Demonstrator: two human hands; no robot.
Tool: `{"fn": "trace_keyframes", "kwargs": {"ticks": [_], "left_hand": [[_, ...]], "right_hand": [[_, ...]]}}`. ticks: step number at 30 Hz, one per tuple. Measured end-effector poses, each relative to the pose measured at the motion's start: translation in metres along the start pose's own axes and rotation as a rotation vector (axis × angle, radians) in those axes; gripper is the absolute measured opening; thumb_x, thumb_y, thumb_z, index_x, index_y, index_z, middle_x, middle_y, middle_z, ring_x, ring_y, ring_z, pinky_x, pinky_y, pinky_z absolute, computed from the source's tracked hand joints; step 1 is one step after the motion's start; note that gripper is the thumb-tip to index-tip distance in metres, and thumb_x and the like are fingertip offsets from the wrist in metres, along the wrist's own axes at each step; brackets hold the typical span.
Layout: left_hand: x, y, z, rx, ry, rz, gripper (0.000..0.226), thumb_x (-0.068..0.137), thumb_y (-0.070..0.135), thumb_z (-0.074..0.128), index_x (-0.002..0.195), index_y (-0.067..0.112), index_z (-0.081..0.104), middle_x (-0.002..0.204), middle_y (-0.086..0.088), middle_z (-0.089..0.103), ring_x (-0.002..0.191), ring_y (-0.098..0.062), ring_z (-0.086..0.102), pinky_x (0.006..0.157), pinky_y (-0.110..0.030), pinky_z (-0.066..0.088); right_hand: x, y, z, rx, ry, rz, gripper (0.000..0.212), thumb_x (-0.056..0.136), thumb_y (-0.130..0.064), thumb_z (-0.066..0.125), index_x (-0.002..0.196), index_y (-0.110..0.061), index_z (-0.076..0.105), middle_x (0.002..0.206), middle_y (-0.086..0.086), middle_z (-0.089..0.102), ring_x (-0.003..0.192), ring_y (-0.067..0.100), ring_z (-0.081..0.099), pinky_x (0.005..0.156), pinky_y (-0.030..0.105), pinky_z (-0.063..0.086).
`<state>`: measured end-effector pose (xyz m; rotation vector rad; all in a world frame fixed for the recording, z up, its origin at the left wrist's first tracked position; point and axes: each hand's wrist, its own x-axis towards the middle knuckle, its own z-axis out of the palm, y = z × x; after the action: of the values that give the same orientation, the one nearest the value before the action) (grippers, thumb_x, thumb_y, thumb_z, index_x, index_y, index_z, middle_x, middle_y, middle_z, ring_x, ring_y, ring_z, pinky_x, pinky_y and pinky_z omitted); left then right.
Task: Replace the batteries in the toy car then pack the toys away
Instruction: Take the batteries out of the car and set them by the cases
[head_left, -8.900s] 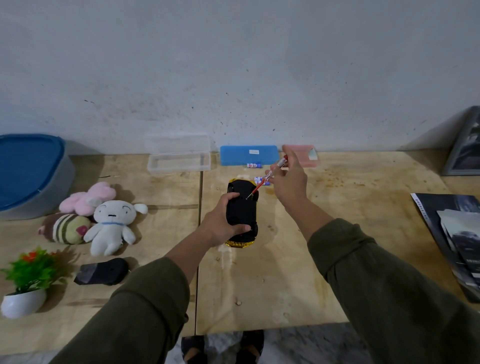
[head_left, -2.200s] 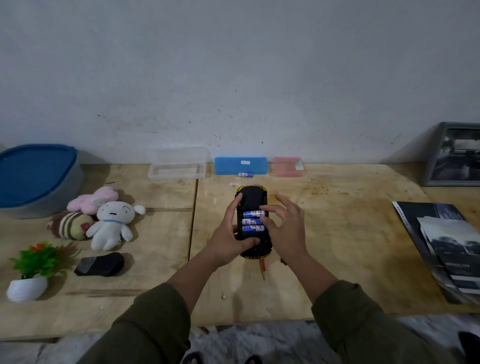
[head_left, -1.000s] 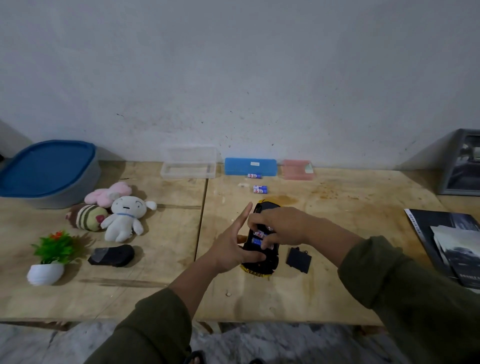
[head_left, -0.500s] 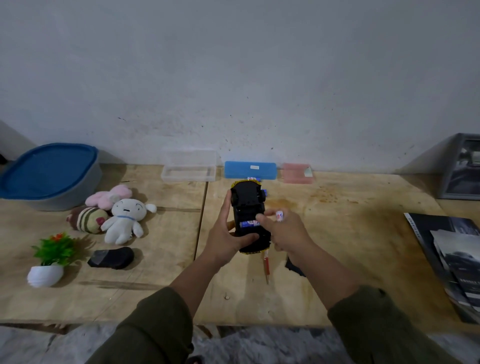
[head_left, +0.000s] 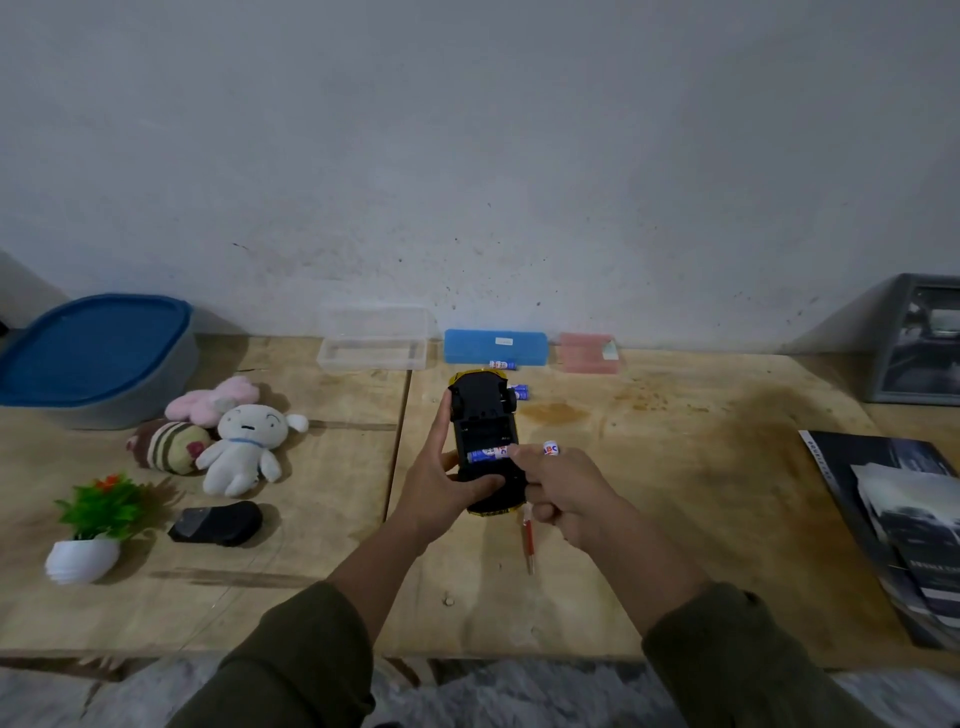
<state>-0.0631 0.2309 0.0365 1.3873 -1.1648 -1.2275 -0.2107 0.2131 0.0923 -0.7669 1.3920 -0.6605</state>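
- Black toy car with yellow edges (head_left: 483, 415) lies upside down on the wooden table (head_left: 675, 519), held at its near end by the left hand (head_left: 441, 488), thumb curled over it.
- Right hand (head_left: 566, 493) holds a small blue and white battery (head_left: 550, 448) in curled fingers, and one fingertip touches another blue battery (head_left: 485, 454) sitting in the car.
- Thin red screwdriver (head_left: 528, 540) lies just by the car's near end.
- Two loose blue batteries (head_left: 503, 365) lie beyond the car, near a blue plastic box (head_left: 493, 345).
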Motion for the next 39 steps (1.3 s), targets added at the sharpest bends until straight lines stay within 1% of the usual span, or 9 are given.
{"fn": "trace_keyframes", "kwargs": {"ticks": [4, 8, 13, 20, 23, 26, 30, 36, 39], "left_hand": [[0.002, 0.006, -0.008, -0.011, -0.071, -0.024, 0.11, 0.072, 0.008, 0.081, 0.14, 0.062, 0.013, 0.135, 0.006, 0.054, 0.114, -0.016, 0.06, 0.09, -0.044, 0.055], [0.0, 0.008, -0.006, -0.024, -0.138, -0.04, 0.109, 0.074, 0.007, 0.08, 0.143, 0.058, 0.013, 0.133, 0.008, 0.055, 0.112, -0.013, 0.062, 0.087, -0.034, 0.056], [-0.003, 0.01, 0.001, -0.02, -0.152, -0.038, 0.109, 0.075, 0.006, 0.079, 0.145, 0.055, 0.011, 0.124, 0.009, 0.061, 0.107, -0.01, 0.064, 0.082, -0.025, 0.056], [0.002, 0.019, 0.0, 0.025, -0.11, 0.009, 0.107, 0.074, 0.009, 0.08, 0.142, 0.059, 0.013, 0.127, 0.017, 0.058, 0.11, -0.005, 0.061, 0.082, -0.023, 0.055], [0.002, 0.018, -0.001, 0.063, -0.097, 0.016, 0.108, 0.073, 0.006, 0.079, 0.142, 0.058, 0.016, 0.126, 0.028, 0.053, 0.11, 0.007, 0.058, 0.082, -0.022, 0.055], [0.0, 0.013, 0.0, 0.071, -0.089, 0.011, 0.107, 0.073, 0.005, 0.078, 0.142, 0.058, 0.016, 0.126, 0.024, 0.056, 0.106, 0.011, 0.058, 0.078, -0.017, 0.054], [0.001, 0.01, -0.001, 0.087, -0.054, -0.01, 0.109, 0.073, 0.009, 0.08, 0.141, 0.06, 0.014, 0.13, 0.015, 0.057, 0.114, -0.003, 0.059, 0.084, -0.026, 0.057], [-0.001, 0.012, 0.0, 0.135, -0.085, -0.01, 0.106, 0.075, 0.012, 0.078, 0.144, 0.057, 0.012, 0.128, 0.018, 0.058, 0.114, -0.004, 0.058, 0.093, -0.03, 0.053], [-0.003, 0.011, 0.003, 0.129, -0.077, -0.008, 0.105, 0.076, 0.011, 0.078, 0.144, 0.056, 0.012, 0.129, 0.013, 0.058, 0.114, -0.008, 0.059, 0.094, -0.035, 0.053]], "right_hand": [[0.004, 0.0, -0.01, -0.54, 0.074, -0.376, 0.012, 0.086, -0.021, 0.065, 0.098, -0.018, 0.066, 0.093, -0.003, 0.062, 0.076, 0.009, 0.055, 0.056, 0.015, 0.041], [0.007, 0.0, -0.016, -0.826, 0.122, -0.584, 0.013, 0.086, -0.024, 0.065, 0.098, -0.025, 0.068, 0.104, -0.004, 0.061, 0.094, 0.011, 0.053, 0.078, 0.021, 0.043], [0.009, 0.0, -0.006, -0.879, 0.117, -0.708, 0.006, 0.087, -0.025, 0.062, 0.088, -0.02, 0.066, 0.1, -0.003, 0.056, 0.093, 0.015, 0.056, 0.078, 0.024, 0.043], [0.008, 0.001, -0.017, -1.166, 0.237, -0.82, 0.032, 0.091, -0.035, 0.057, 0.117, -0.019, 0.063, 0.116, 0.0, 0.05, 0.086, 0.019, 0.058, 0.067, 0.025, 0.045], [0.011, -0.001, -0.012, -1.172, 0.205, -0.754, 0.027, 0.092, -0.031, 0.056, 0.114, -0.018, 0.063, 0.121, 0.001, 0.046, 0.092, 0.021, 0.058, 0.076, 0.03, 0.049], [0.016, 0.003, -0.008, -1.229, 0.17, -0.797, 0.02, 0.091, -0.024, 0.058, 0.107, -0.014, 0.062, 0.119, 0.002, 0.048, 0.084, 0.025, 0.06, 0.071, 0.036, 0.051], [0.018, 0.006, -0.007, -1.332, 0.151, -0.805, 0.02, 0.091, -0.023, 0.055, 0.11, -0.015, 0.055, 0.117, 0.003, 0.05, 0.08, 0.024, 0.059, 0.068, 0.035, 0.05], [0.01, -0.002, 0.003, -0.927, 0.033, -0.76, 0.014, 0.092, -0.023, 0.055, 0.106, -0.02, 0.054, 0.094, -0.002, 0.064, 0.078, 0.014, 0.057, 0.061, 0.019, 0.04], [0.01, -0.005, 0.006, -0.729, -0.063, -0.744, 0.026, 0.093, -0.019, 0.055, 0.118, -0.025, 0.058, 0.096, -0.009, 0.063, 0.085, 0.006, 0.059, 0.067, 0.007, 0.042]]}}
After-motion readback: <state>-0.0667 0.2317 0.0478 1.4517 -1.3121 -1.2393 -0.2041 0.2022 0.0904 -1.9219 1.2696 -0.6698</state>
